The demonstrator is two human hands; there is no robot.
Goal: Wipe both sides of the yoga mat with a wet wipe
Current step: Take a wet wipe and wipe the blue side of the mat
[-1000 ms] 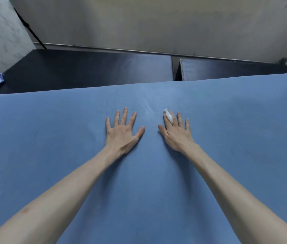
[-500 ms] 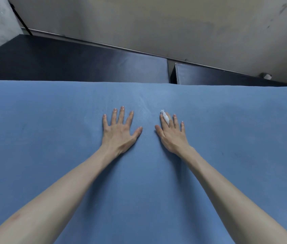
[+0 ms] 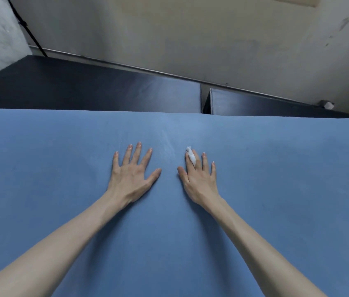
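Blue yoga mat point(image 3: 276, 211) spreads across the dark worktop point(image 3: 96, 93) under both my arms. I press my left hand point(image 3: 132, 174) flat on it, fingers spread and straight. My right hand point(image 3: 199, 179) lies flat just beside it, fingers straight too, with a small white twist of wet wipe point(image 3: 191, 156) wedged between the index and middle fingers, its tip poking past them onto the mat.
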